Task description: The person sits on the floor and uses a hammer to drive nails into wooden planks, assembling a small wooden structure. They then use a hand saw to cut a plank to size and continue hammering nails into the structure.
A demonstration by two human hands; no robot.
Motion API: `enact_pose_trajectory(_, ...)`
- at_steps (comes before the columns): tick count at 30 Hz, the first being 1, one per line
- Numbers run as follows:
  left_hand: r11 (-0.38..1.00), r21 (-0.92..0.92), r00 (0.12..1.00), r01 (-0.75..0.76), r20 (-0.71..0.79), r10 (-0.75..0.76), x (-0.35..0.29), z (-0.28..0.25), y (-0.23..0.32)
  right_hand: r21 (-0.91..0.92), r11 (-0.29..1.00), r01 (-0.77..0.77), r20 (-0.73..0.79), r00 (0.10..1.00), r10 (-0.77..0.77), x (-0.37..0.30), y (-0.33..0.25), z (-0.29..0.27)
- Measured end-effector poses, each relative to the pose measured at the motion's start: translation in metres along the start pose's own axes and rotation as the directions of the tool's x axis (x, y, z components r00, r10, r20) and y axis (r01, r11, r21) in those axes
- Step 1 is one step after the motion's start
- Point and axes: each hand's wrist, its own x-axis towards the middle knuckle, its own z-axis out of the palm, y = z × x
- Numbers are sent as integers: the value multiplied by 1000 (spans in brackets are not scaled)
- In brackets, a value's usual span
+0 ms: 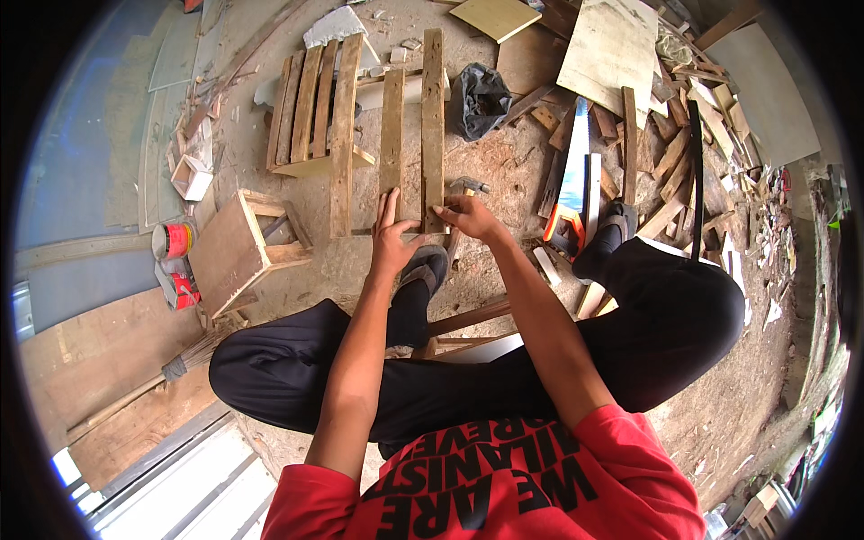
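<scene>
Two long wooden slats, the middle slat (392, 126) and the right slat (433, 117), run side by side away from me, with a gap between them. My left hand (393, 241) rests at the near end of the middle slat, fingers stretched over it and thumb spread toward the right slat. Gripping the right slat's near end by its edge is my right hand (470, 218), its thumb on top. Another slat (343, 135) lies to the left, its near end level with theirs. Just beyond my right hand is a hammer (468, 185), its handle partly hidden.
A slatted wooden piece (310, 103) stands far left, and a wooden box frame (232, 256) nearer. Red cans (173, 240) sit beside it. To the right lie a handsaw (573, 175) with an orange handle, a black bag (481, 101), a plywood sheet (610, 54) and heaped wood scraps (670, 166).
</scene>
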Motion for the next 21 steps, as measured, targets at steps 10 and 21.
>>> enact_pose_trajectory(10,998,57,1000,-9,18,8,1,0,2,170,985,26,57,998,-36,3,12,7)
enact_pose_trajectory(21,998,59,1000,-10,7,10,0,-1,0,-106,991,79,23,997,-77,7,16,14)
